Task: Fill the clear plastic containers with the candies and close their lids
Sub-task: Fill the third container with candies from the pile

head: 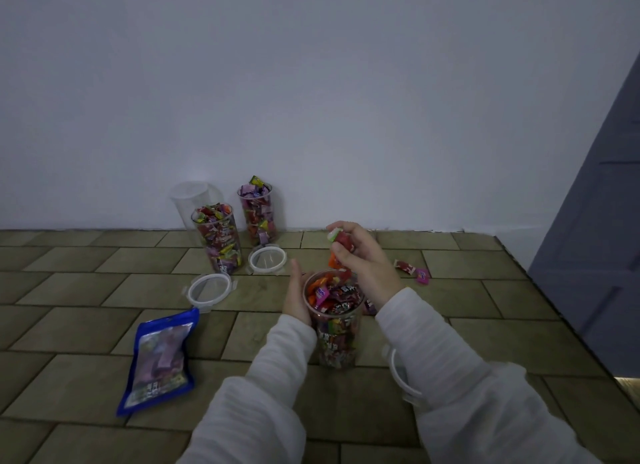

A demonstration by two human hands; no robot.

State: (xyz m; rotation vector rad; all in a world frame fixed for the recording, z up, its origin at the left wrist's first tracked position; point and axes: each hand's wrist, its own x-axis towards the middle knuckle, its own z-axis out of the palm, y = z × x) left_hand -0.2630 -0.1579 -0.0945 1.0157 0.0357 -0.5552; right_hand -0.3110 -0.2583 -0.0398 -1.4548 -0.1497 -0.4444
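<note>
On tiled floor (86,387), near container (335,325) stands upright, packed with candies to rim, lid off. Left hand (297,295) rests against its left side, fingers straight. Right hand (360,255) above opening, fingers pinching wrapped candies (341,238). Two filled containers (218,238) (259,212) by wall, unlidded; empty one (188,200) behind. Two lids (209,288) (267,258) lie flat on floor. Third lid (398,377) partly hidden under right sleeve. Blue candy bag (159,359) lies left. Loose candies (414,269) right.
</note>
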